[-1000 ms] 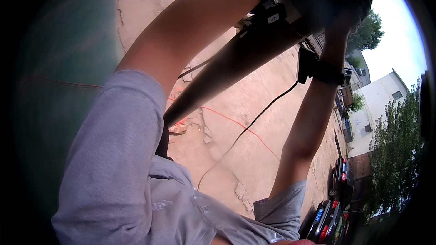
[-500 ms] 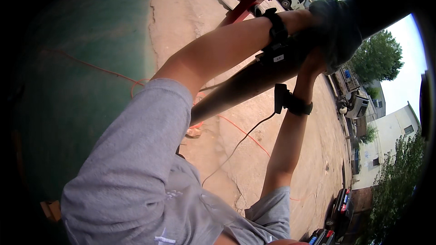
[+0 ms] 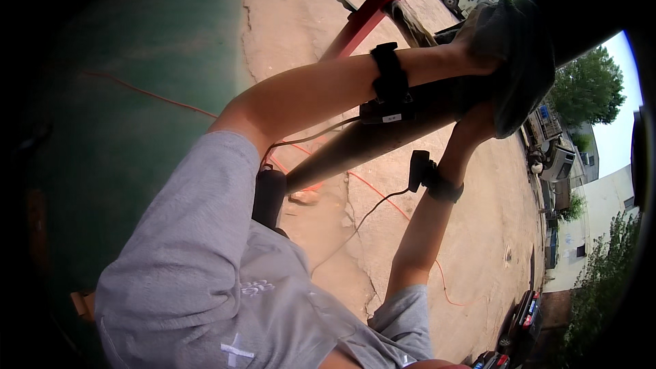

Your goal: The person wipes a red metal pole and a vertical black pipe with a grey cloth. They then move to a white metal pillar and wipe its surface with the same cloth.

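A thick dark pipe (image 3: 369,142) slants from the middle of the view up to the upper right. Around its upper part is a dark cloth (image 3: 523,61), loosely bunched. My left hand (image 3: 478,35) presses into the cloth from the left, fingers mostly covered by its folds. From below, my right hand (image 3: 478,123) reaches under the cloth's lower edge and its fingers are hidden there. Both hands appear closed around the cloth against the pipe. Each wrist wears a black strap with a small cabled box; the left strap (image 3: 389,74) sits just above the pipe.
A red metal stand (image 3: 365,17) rises beyond my left forearm. Orange cable (image 3: 389,198) crosses the cracked concrete ground (image 3: 342,229); a green floor (image 3: 150,41) lies left. Parked trucks, dark cars (image 3: 523,318), trees and a pale building (image 3: 594,232) stand farther off.
My left forearm has dropped and drawn back a little, and its wrist box has turned. The cloth's folds have shifted, with its edge hanging lower on the right. The whole view has shifted slightly.
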{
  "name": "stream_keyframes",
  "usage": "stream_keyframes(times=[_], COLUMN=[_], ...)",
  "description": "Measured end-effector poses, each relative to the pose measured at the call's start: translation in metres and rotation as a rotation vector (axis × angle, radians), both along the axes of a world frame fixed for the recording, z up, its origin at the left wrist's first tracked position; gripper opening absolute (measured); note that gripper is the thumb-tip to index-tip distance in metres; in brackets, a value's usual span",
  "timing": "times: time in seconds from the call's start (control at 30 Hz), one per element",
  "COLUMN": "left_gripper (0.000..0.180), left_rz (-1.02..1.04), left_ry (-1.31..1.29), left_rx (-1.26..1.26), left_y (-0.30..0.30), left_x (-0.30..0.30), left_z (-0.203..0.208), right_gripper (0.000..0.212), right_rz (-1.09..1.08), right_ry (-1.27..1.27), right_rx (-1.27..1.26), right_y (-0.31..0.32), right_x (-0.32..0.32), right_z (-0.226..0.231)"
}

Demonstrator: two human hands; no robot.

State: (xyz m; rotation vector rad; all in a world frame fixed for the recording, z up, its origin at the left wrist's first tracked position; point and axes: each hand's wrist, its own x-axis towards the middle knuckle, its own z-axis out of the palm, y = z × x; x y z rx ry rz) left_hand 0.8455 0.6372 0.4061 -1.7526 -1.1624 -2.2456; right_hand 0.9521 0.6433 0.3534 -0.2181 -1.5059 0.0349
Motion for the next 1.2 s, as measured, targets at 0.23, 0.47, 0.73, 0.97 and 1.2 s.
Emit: stream_keyframes(times=[0.23,0.47,0.73,0.97,1.2], left_gripper=[0.069,0.057,0.057,0.025,0.026], left_rz=[0.345,0.534,0.702,-0.413,0.484], left_ry=[0.240,0.323,-0.010,-0.691,-0.200], left_rx=[0.258,0.005,-0.278,-0.028,-0.172], left_y=[-0.091,-0.145,-0.145,-0.071,-0.069], left_x=[0.035,-0.017,-0.101,-0.136,-0.134], left_z=[-0.078,-0.127,-0.150,-0.184,-0.200], right_gripper=[0.045,0.042,0.038,0.034,0.034], right_rz=[0.118,0.303,0.230,0.055,0.054], right_ry=[0.042,-0.171,-0.674,-0.745,-0.789], right_rx=[-0.268,-0.390,-0.323,-0.142,-0.264], right_y=[-0.058,-0.099,-0.093,-0.016,-0.016], right_x=[-0.003,-0.029,-0.100,-0.205,-0.201], right_z=[-0.042,-0.085,-0.100,-0.153,-0.173])
